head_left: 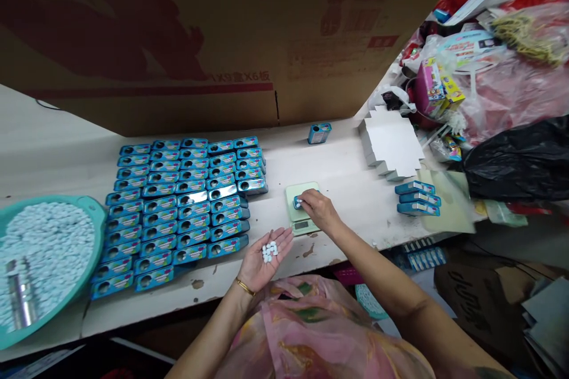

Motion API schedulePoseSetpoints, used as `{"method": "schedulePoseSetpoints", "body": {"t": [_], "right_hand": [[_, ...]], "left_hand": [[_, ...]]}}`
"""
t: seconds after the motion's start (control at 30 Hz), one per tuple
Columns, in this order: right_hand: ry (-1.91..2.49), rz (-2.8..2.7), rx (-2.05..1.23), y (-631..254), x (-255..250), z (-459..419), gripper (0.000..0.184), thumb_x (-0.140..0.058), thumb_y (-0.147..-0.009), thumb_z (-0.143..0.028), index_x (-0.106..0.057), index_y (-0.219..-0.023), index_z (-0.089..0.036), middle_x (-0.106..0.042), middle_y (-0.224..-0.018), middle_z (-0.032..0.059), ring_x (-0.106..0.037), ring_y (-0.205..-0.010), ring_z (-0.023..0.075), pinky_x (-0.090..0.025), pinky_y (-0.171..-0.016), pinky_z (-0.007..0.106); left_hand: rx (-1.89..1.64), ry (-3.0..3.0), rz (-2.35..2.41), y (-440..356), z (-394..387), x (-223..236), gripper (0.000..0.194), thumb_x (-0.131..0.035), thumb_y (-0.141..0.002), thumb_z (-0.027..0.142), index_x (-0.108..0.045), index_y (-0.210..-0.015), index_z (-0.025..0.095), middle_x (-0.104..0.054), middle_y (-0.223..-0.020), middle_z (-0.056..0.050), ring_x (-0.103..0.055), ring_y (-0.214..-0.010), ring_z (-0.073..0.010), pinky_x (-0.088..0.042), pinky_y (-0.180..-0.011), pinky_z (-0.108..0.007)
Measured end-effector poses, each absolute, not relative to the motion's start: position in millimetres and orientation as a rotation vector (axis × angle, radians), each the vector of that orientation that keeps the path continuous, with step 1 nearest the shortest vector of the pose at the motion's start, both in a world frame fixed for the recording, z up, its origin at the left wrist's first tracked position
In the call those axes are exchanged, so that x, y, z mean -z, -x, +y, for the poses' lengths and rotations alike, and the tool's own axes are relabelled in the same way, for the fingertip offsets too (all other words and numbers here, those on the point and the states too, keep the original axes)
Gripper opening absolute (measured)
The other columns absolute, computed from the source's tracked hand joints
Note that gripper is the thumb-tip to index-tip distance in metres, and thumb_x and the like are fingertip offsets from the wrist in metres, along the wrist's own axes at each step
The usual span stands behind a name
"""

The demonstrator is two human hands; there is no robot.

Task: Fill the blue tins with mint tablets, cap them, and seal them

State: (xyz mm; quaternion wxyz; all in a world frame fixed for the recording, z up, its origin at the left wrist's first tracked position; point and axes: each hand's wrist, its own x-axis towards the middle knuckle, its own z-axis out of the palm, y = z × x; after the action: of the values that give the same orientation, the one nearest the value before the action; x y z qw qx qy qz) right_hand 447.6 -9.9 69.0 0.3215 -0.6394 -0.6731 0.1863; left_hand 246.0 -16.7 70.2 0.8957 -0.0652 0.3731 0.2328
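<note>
- The blue tins [193,222] have a glossy printed coat over what is probably metal, though they show too small to be sure.
- The tablets [269,251] look matt and chalky.
- The scale [290,192] is smooth, pale plastic.
- The basin [98,217] is smooth plastic with a soft sheen.
- The cylinder [22,299] is bright, polished metal.
- The large carton [244,29] is matt brown cardboard.
- The tabletop [284,160] is smooth and white, with rough, chipped patches.
- The stacked sheets [393,139] are matt white card.
- The black bag [520,160] is thin, glossy, crinkled plastic.
- The bracelet [245,288] is shiny, gold-coloured metal.
- The garment [320,331] is thin printed cloth.
</note>
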Motion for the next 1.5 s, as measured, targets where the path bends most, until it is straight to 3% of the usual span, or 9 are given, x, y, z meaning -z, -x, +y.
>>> {"method": "schedulePoseSetpoints", "body": {"t": [0.2, 0.3, 0.4, 0.6, 0.9, 1.13, 1.3, 1.5], "right_hand": [[1.685, -1.715, -0.493, -434.5, -82.9, -29.6, 0.016, -0.045, -0.080, -0.018, -0.057, -0.090, -0.016, -0.058, -0.083, 0.0060, -0.051, -0.081, 0.0142, -0.042, -0.074, 0.026], [1.543, -1.915, -0.616, -401.8, -86.4, -53.9, 0.015, -0.045, -0.080, -0.019, -0.057, -0.088, -0.016, -0.057, -0.081, 0.0047, -0.050, -0.079, 0.0135, -0.041, -0.072, 0.025], [1.401, -2.183, -0.684, -370.7, -81.7, -79.4, 0.013, -0.044, -0.080, -0.020, -0.056, -0.084, -0.016, -0.056, -0.080, 0.0041, -0.048, -0.079, 0.0139, -0.040, -0.074, 0.027], [1.435, -2.255, -0.752, -363.5, -74.9, -93.8, 0.015, -0.043, -0.081, -0.022, -0.057, -0.084, -0.017, -0.056, -0.080, 0.0032, -0.047, -0.080, 0.0134, -0.038, -0.075, 0.025], [1.476, -2.289, -0.662, -370.6, -75.8, -82.2, 0.014, -0.044, -0.081, -0.023, -0.056, -0.083, -0.017, -0.055, -0.077, 0.0024, -0.045, -0.073, 0.0129, -0.036, -0.068, 0.025], [1.677, -2.225, -0.303, -416.3, -78.6, -34.2, 0.020, -0.039, -0.083, -0.016, -0.057, -0.092, -0.014, -0.056, -0.089, 0.0079, -0.044, -0.081, 0.0168, -0.037, -0.072, 0.029], [1.760, -2.308, -0.260, -444.8, -69.6, -16.5, 0.019, -0.042, -0.081, -0.013, -0.057, -0.092, -0.015, -0.056, -0.089, 0.0087, -0.045, -0.083, 0.0188, -0.037, -0.074, 0.033], [1.796, -2.088, -0.276, -457.0, -71.3, -17.5, 0.025, -0.038, -0.082, -0.013, -0.053, -0.103, -0.015, -0.057, -0.092, 0.0085, -0.047, -0.084, 0.0171, -0.040, -0.075, 0.030]], "left_hand": [[-0.471, 0.132, 0.821, -244.3, -22.4, -66.7, 0.025, -0.043, -0.076, 0.016, -0.056, -0.094, 0.005, -0.058, -0.104, -0.016, -0.049, -0.103, -0.0231, -0.041, -0.086, -0.034], [-0.453, 0.158, 0.857, -245.0, -26.9, -63.3, 0.019, -0.044, -0.076, 0.014, -0.058, -0.087, 0.007, -0.064, -0.082, -0.010, -0.060, -0.078, -0.0156, -0.047, -0.072, -0.027], [-0.318, 0.197, 0.903, -242.1, -33.6, -58.5, 0.018, -0.044, -0.076, 0.017, -0.058, -0.083, 0.009, -0.061, -0.062, -0.003, -0.057, -0.054, -0.0102, -0.046, -0.055, -0.022], [-0.240, 0.198, 0.921, -236.1, -41.2, -57.2, 0.017, -0.044, -0.076, 0.017, -0.058, -0.080, 0.008, -0.060, -0.056, -0.002, -0.054, -0.047, -0.0092, -0.042, -0.047, -0.020], [-0.281, 0.215, 0.915, -234.2, -40.3, -57.5, 0.014, -0.044, -0.076, 0.014, -0.054, -0.067, 0.010, -0.059, -0.056, -0.003, -0.057, -0.054, -0.0104, -0.047, -0.059, -0.022], [-0.281, 0.123, 0.963, -233.4, -39.3, -57.3, 0.019, -0.046, -0.074, 0.015, -0.056, -0.086, 0.004, -0.063, -0.089, -0.016, -0.060, -0.083, -0.0192, -0.047, -0.073, -0.028], [-0.306, 0.117, 0.956, -231.4, -39.5, -56.5, 0.019, -0.047, -0.074, 0.015, -0.056, -0.086, 0.004, -0.063, -0.089, -0.016, -0.060, -0.083, -0.0197, -0.048, -0.073, -0.028], [-0.326, 0.125, 0.943, -235.6, -38.0, -57.7, 0.019, -0.045, -0.075, 0.015, -0.057, -0.086, 0.005, -0.063, -0.090, -0.016, -0.059, -0.084, -0.0194, -0.048, -0.073, -0.028]]}}
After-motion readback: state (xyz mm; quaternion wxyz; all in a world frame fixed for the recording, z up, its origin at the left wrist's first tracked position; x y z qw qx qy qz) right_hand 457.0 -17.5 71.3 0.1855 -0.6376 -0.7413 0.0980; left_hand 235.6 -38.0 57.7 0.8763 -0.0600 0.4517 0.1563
